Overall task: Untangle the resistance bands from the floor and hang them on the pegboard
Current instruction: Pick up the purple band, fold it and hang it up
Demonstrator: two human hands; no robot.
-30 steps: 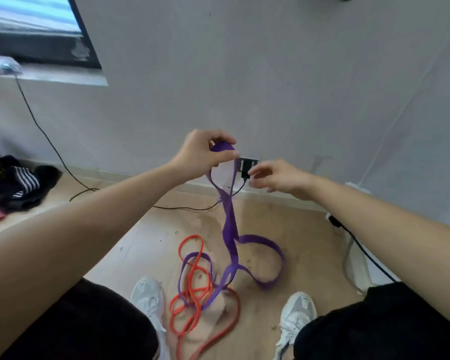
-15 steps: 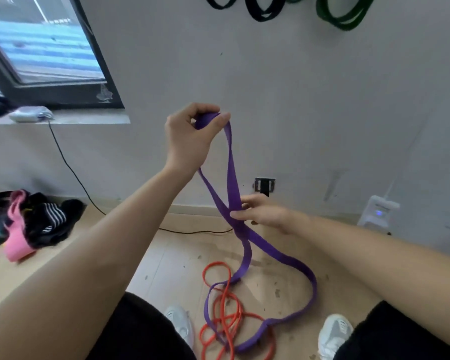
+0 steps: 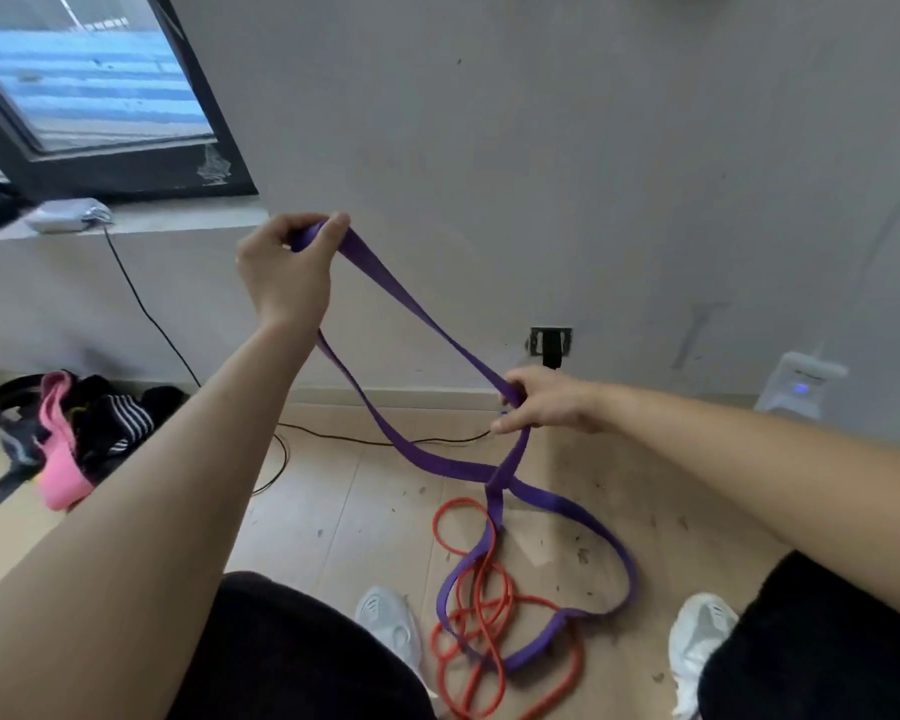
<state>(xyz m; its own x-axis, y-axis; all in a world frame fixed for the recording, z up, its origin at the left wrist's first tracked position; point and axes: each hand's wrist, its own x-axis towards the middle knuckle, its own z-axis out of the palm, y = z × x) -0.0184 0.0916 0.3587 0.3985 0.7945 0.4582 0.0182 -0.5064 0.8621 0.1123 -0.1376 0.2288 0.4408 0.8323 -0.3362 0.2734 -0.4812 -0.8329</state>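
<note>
Near the middle of the frame, the left hand point(image 3: 287, 272) is raised in front of the grey wall point(image 3: 541, 148), its fingers point(image 3: 333, 228) and thumb pinching the top end of the purple resistance band point(image 3: 411, 314). From there one flat run of the band slopes down and right to the right hand point(image 3: 546, 405), whose fingers are curled around it, gripping it low in the centre right of the frame. A second run drops from behind the left wrist toward the floor point(image 3: 333, 511); the two cross just below the right hand. Below the crossing the band opens into a wide loop that lies on the floor and threads through the orange resistance band point(image 3: 481, 615), a thin cord-like tangle of loops at the lower centre, between two white shoes point(image 3: 391, 623). Purple and orange overlap in several places there.

At the upper left is a dark-framed window point(image 3: 100, 96) with a small grey device point(image 3: 66, 215) on its sill, a black cable point(image 3: 141, 304) trailing down from it. A pile of pink and black items point(image 3: 68, 439) sits on the floor at the left edge. A wall socket point(image 3: 551, 343) shows just above the right hand.
</note>
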